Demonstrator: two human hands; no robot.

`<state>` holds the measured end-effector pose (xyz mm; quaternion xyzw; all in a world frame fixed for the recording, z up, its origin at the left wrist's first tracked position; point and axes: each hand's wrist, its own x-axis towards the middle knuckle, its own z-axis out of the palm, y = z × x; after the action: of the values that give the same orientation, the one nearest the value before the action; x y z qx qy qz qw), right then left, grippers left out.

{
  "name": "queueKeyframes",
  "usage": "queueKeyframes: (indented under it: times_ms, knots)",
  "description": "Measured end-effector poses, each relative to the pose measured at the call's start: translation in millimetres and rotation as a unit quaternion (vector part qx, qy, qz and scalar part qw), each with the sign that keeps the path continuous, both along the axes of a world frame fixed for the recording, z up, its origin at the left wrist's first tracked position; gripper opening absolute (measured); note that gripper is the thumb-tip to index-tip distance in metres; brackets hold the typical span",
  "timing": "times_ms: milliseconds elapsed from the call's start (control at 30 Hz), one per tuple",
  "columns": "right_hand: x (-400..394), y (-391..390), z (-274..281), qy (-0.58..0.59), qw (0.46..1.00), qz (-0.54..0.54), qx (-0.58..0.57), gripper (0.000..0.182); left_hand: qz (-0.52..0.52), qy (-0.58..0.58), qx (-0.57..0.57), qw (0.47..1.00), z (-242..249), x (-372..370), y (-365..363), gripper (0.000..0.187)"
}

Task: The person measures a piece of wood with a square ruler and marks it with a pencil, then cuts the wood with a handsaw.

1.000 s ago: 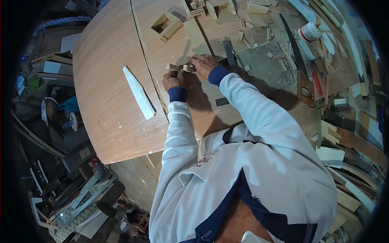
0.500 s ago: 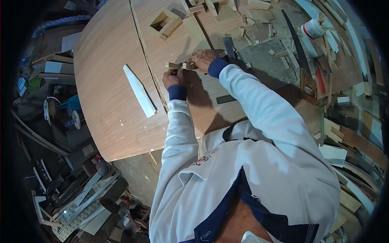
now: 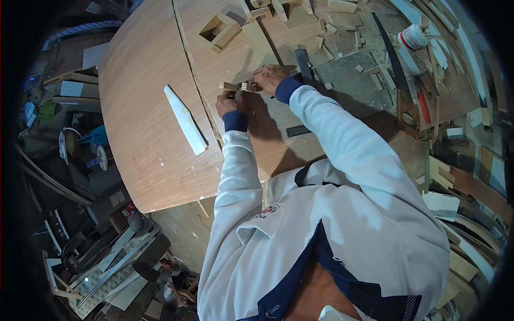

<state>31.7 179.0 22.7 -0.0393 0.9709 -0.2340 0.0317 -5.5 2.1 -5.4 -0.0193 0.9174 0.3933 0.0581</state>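
On the wooden table, my left hand is closed around a small pale wood piece whose notched end sticks up past the fingers. Just to its right, my right hand grips a second small wood piece, also with a notched end. A narrow gap shows between the two pieces. Both sets of fingers are partly hidden. Beyond my right hand lies a flat pale board, and a dark metal strip is near that wrist. A short dark bar lies under my right forearm.
A white tapered strip lies left of the table seam. Open wooden boxes stand at the far side. Right of my arms are several offcuts, a handsaw, a red-handled tool and a white tub.
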Motion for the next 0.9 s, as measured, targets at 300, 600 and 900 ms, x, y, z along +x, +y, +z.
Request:
queueKeyframes:
  times_ms: [300,600,900]
  knots:
    - [1,3,0,0.009,1.0,0.005,0.001,0.025,-0.003,-0.005,-0.044,0.999,11,0,4,0.03]
    - [4,3,6,-0.019,1.0,0.003,0.022,0.024,-0.119,0.045,-0.08,0.989,33,-8,8,0.025]
    - [4,7,5,-0.031,0.998,0.049,0.007,0.025,-0.154,0.25,-0.095,0.951,64,27,7,0.051]
